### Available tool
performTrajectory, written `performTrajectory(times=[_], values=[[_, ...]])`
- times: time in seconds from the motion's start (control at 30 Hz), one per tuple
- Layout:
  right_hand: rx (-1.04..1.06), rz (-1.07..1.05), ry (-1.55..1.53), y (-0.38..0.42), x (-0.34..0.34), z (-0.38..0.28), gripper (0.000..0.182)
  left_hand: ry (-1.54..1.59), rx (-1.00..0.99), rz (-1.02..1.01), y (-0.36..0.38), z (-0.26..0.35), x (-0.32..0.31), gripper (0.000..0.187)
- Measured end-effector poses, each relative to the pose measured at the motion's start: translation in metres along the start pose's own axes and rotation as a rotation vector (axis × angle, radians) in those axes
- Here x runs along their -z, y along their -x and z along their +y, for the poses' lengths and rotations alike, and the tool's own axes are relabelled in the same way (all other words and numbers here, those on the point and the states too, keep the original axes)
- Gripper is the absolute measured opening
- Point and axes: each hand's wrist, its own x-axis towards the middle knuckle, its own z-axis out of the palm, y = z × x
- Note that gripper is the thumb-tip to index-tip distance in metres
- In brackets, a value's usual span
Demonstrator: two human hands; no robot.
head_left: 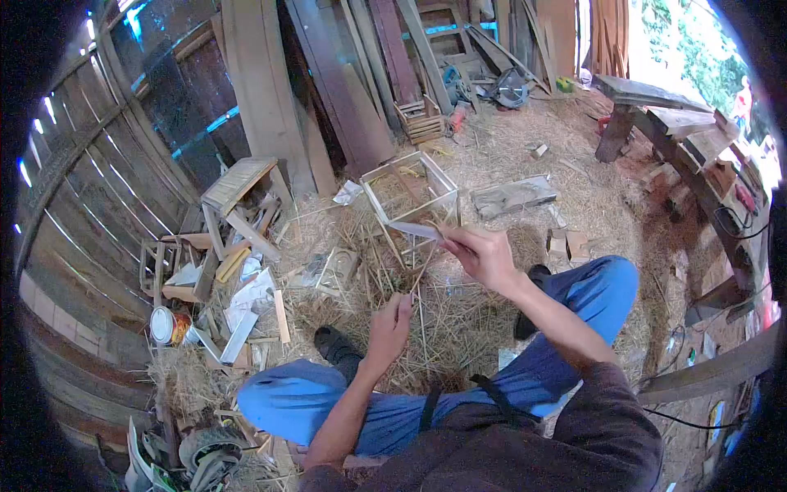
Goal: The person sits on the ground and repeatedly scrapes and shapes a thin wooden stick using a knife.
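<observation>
Right hand (pixel 485 256) pinches a thin blade-like strip (pixel 416 230), left hand (pixel 390 321) closed on straw stalks (pixel 420 283), above the straw-littered floor (pixel 492 148).

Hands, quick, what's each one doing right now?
Left hand: closed, pinching a thin pale straw-like strip.
Right hand: closed on a flat grey blade-like piece, pointing left.
</observation>
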Motion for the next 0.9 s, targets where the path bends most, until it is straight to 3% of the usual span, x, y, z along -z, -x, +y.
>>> performTrajectory(times=[0.1, 0.13, 0.23, 0.27, 0.37, 0.47, 0.6, 0.7, 0.8, 0.9], values=[[-0.172, -0.070, -0.309, 0.010, -0.012, -0.013, 0.015, 0.116, 0.148, -0.087, -0.005, -0.001, -0.003, 0.034], [-0.247, -0.108, -0.419, 0.012, -0.015, -0.017, 0.013, 0.102, 0.117, -0.078, -0.006, -0.003, -0.005, 0.034], [-0.608, -0.304, -0.703, 0.010, -0.015, -0.018, 0.029, 0.083, 0.066, -0.045, -0.011, -0.017, -0.011, 0.033], [-0.669, -0.305, -0.893, 0.004, -0.008, -0.018, 0.037, 0.094, 0.079, -0.030, -0.015, -0.022, -0.011, 0.032], [-0.813, -0.318, -1.042, -0.001, 0.002, -0.017, 0.038, 0.098, 0.146, 0.049, -0.023, -0.026, -0.003, 0.030], [-0.634, -0.289, -0.831, 0.007, -0.005, -0.006, 0.033, 0.203, 0.154, 0.048, -0.025, -0.033, -0.001, 0.029], [-0.401, -0.267, -0.348, 0.010, -0.001, -0.018, 0.051, 0.386, 0.334, -0.079, -0.016, -0.028, -0.001, 0.026], [-0.249, -0.360, -0.243, 0.017, -0.002, -0.022, 0.063, 0.579, 0.392, -0.067, -0.013, -0.032, -0.008, 0.023], [-0.157, -0.429, -0.246, 0.027, -0.017, -0.031, 0.065, 0.542, 0.394, -0.081, -0.010, -0.018, -0.010, 0.022], [-0.115, -0.445, -0.239, 0.027, -0.020, -0.039, 0.068, 0.429, 0.212, -0.070, -0.003, 0.003, -0.013, 0.021]])
